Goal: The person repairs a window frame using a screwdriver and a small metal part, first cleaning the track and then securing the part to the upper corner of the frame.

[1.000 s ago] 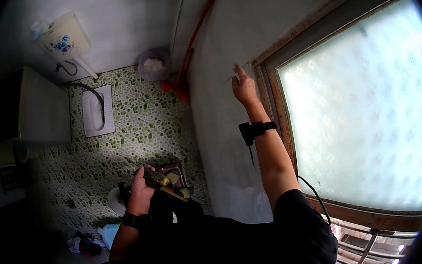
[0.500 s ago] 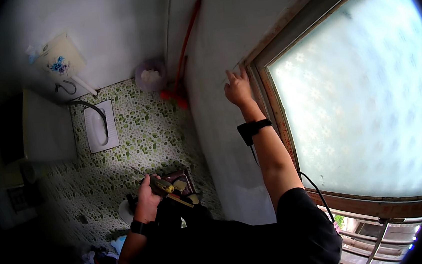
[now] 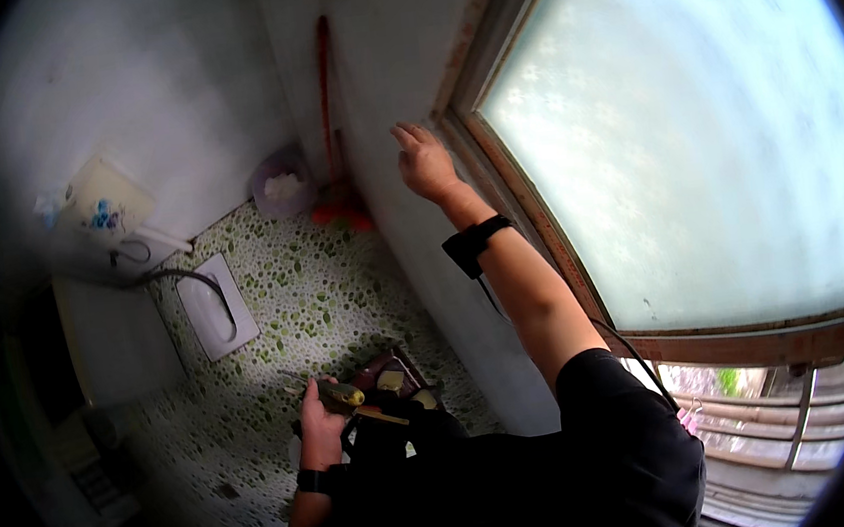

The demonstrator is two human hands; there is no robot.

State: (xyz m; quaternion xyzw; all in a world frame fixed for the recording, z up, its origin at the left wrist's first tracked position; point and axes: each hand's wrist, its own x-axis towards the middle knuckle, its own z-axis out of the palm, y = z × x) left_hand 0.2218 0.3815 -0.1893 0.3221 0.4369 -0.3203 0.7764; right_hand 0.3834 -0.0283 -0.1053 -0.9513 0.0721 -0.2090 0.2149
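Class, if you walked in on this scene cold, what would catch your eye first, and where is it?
The big frosted window glowing at right, with the right hand raised flat against the wall beside its brown frame. Lower left, the left hand grips a yellow-green tool above the green pebble-patterned floor.

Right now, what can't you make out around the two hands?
Head view only:
- Tool in the left hand: small and dim, tip indistinct, kind unclear.
- Open box on the floor: partly hidden by the dark torso, contents too small.
- Right hand at the window frame: palm side hidden, contact unclear.
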